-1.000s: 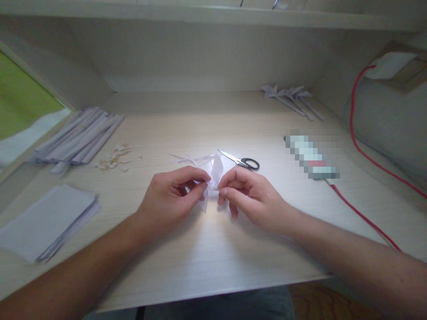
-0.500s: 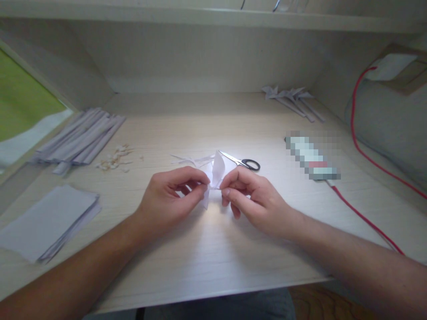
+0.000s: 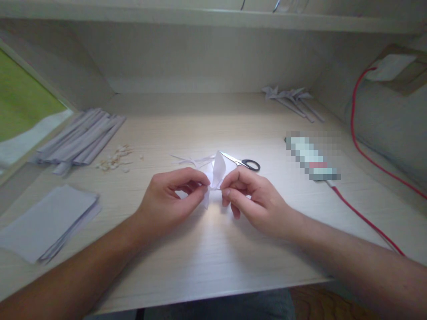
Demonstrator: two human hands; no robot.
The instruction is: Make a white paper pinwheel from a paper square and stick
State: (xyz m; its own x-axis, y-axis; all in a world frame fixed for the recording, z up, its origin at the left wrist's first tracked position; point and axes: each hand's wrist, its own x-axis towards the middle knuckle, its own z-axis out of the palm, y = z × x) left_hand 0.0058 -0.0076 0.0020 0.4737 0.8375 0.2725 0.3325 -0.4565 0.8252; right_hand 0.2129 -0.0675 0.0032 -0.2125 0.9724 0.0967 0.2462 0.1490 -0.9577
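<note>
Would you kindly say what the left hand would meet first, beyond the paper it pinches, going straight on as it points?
Probably the right hand, whose fingertips face the left hand across the paper, though depth is unclear.

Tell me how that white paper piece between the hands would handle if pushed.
The white paper piece would probably bend rather than resist, since it looks thin and curves upward. It is likely light: the left hand and right hand seem to hold it with small pinches. Rolling seems unlikely, given its pointed corners.
</note>
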